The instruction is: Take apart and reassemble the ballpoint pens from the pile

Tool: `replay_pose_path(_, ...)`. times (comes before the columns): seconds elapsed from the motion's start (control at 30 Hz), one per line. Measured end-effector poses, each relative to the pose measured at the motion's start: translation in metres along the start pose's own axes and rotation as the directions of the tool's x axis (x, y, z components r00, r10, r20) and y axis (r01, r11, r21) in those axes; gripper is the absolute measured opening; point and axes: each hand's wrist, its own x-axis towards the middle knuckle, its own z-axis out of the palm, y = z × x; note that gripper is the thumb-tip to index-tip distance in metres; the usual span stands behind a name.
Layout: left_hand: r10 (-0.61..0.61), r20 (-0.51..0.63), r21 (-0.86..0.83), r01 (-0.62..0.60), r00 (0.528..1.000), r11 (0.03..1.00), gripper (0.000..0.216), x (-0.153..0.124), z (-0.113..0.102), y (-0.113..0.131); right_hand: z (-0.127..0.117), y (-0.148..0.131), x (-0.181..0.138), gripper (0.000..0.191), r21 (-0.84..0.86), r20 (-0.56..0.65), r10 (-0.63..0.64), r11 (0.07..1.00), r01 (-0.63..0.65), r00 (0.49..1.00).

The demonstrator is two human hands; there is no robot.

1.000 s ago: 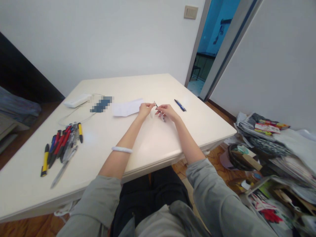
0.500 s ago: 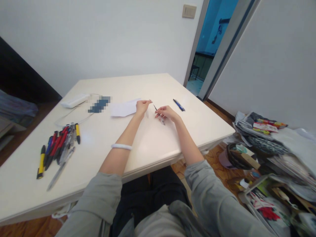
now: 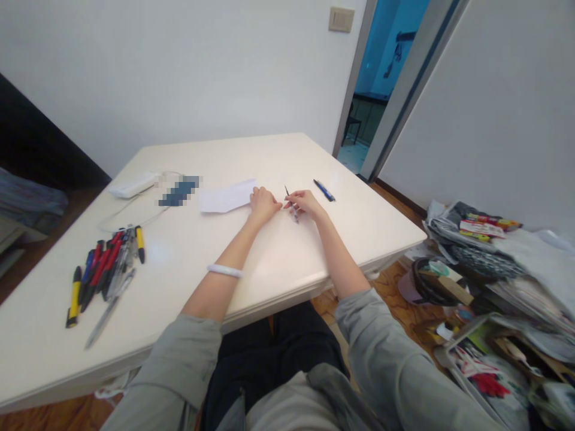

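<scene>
My right hand [image 3: 305, 204] grips a thin pen [image 3: 295, 215] between thumb and fingers. Its dark, slender tip points up and away from me, and its clear end slants down toward the table. Close beside it on the left, my left hand [image 3: 265, 205] is closed and low over the tabletop, fingertips together near the pen. Whatever those fingers hold is hidden or too small to name. A folded sheet of white paper [image 3: 227, 199] lies just left of my left hand. To the right of my right hand rests a blue and black pen [image 3: 324, 190].
On the white table [image 3: 269, 257], a pile of red, black, blue and clear pens [image 3: 108, 260] lies at the left, with yellow-black pens beside it. Behind it are a white power strip [image 3: 133, 185] and a pixelated dark object [image 3: 179, 191]. Boxes and a basket [image 3: 431, 284] crowd the floor at right.
My left hand has come down and toward me, its fingertips now lower, beside the right hand. The pen in my right hand has turned slightly more upright.
</scene>
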Motion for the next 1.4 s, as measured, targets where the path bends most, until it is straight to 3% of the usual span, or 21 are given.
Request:
replay_pose_path(0.1,-0.034,-0.011,-0.047,0.034,0.999,0.998,0.027,0.004,-0.003,-0.005,0.0,-0.001,0.0,0.015,-0.008,-0.003,0.007,1.0,-0.007,1.0)
replay_pose_path(0.3,-0.089,-0.009,-0.316,0.082,0.996,0.945,0.025,0.012,-0.01,-0.035,0.001,0.0,0.001,0.013,-0.014,-0.029,0.011,1.0,-0.012,1.0)
replay_pose_path(0.47,-0.192,-0.021,-0.357,0.172,0.981,0.918,0.017,0.005,-0.011,-0.056,0.004,-0.001,-0.001,0.015,-0.011,-0.036,-0.006,1.0,0.006,0.999)
replay_pose_path(0.7,-0.12,-0.043,-0.225,0.107,0.992,0.968,0.019,-0.001,-0.017,-0.053,0.009,0.001,0.001,0.014,-0.016,-0.035,-0.03,0.999,0.03,0.999)
replay_pose_path(1.0,-0.106,0.04,0.096,0.101,0.994,0.99,0.021,0.026,-0.019,-0.032,0.012,0.002,0.005,0.014,-0.034,-0.001,-0.037,0.999,0.037,0.999)
replay_pose_path(1.4,-0.185,0.088,0.052,0.181,0.979,0.982,0.025,0.031,-0.017,-0.028,0.012,0.003,0.007,0.013,-0.056,0.015,-0.055,0.997,0.056,0.998)
